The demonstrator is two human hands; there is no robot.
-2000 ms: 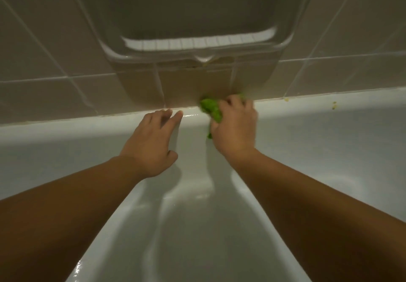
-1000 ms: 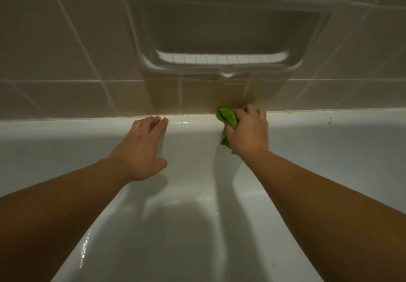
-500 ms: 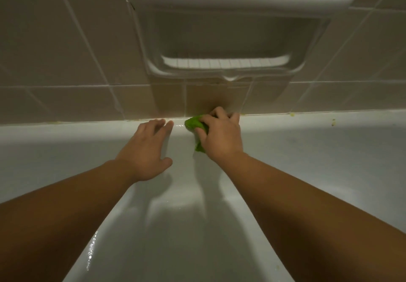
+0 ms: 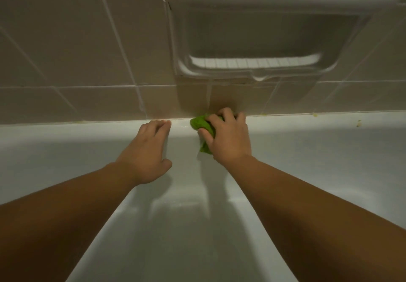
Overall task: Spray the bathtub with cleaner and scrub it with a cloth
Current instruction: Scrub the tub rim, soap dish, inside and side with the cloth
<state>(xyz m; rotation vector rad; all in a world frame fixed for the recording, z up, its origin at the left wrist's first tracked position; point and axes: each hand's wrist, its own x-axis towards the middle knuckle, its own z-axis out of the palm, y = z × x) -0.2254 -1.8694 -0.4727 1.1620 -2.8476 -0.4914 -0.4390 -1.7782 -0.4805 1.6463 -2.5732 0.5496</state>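
Head view shows the right hand's fingers (image 4: 224, 115) curled over a bunched bright green cloth (image 4: 201, 126), gripping it and pressing it onto the far ledge of the glossy white bathtub (image 4: 87, 141), right where the ledge meets the wall. The right hand (image 4: 228, 138) covers most of the cloth; green shows at its left edge and below the thumb. Just beside it, the left hand (image 4: 146, 153) lies flat with fingers straight and close together, fingertips on the same ledge, palm against the tub's inner wall, holding nothing. Both bare forearms reach in from the lower corners across the tub's basin. Behind the ledge rises a wall of beige glazed tiles (image 4: 66, 51) with pale grout lines. Directly above the cloth, a recessed glossy ceramic soap dish (image 4: 254, 62) is set into the tiles. Small yellowish specks (image 4: 358, 124) sit on the ledge far to the right.
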